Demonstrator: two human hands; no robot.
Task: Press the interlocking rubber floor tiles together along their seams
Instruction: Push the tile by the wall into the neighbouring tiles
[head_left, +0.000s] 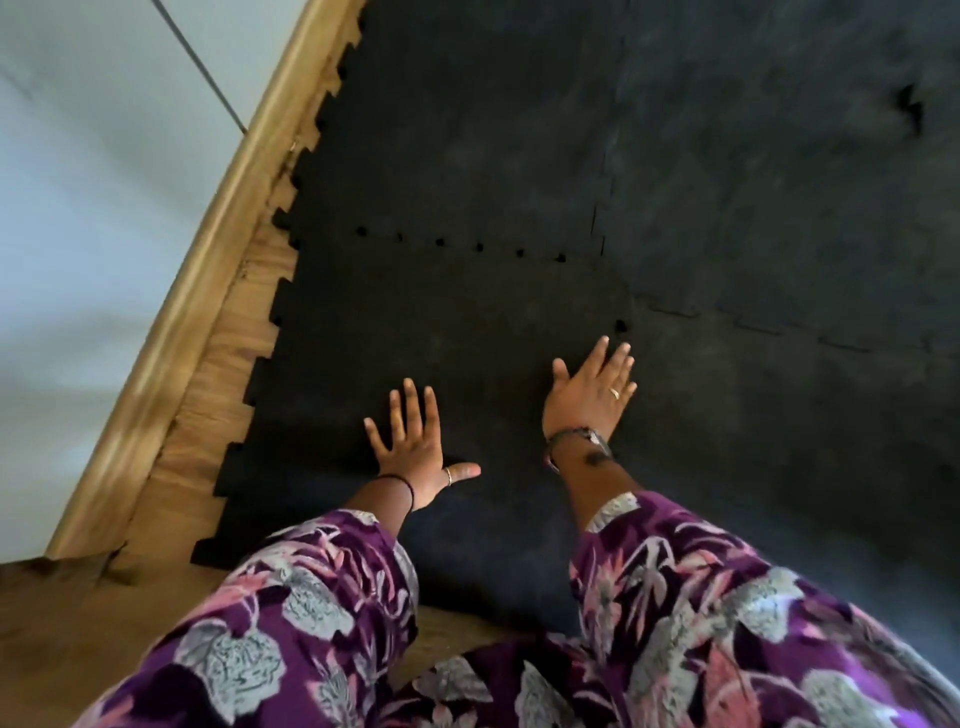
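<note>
head view: black rubber floor tiles (467, 156) cover most of the frame, from the centre out to the right edge and up to the top. the nearest tile (415, 322) lies in the lower middle, and both hands rest on it. the left hand (415, 447) is flat, palm down, fingers spread wide, thumb pointing toward the right of the frame with a ring on it; it grips nothing. the right hand (592, 395) is also flat and splayed, a ring on one finger and a band at the wrist, its fingertips lying right by the seam (621, 326) on the tile's right side, where a small dark gap shows just above them. it too holds nothing.

across the middle of the frame, above the hands, a horizontal seam (457, 244) shows as a row of small dark holes between the near tile and the one above it. a vertical seam (602, 228) rises from its right end. to the right, another seam (753, 325) is faint and looks closed. near the upper right edge one dark notch (911, 111) gapes open.

along the left, the tiles' toothed edge meets a wooden floor (208, 415), with a wooden skirting board (208, 260) running diagonally and a pale wall (78, 208) filling the upper left. purple flowered sleeves (311, 597) fill the bottom of the frame.
</note>
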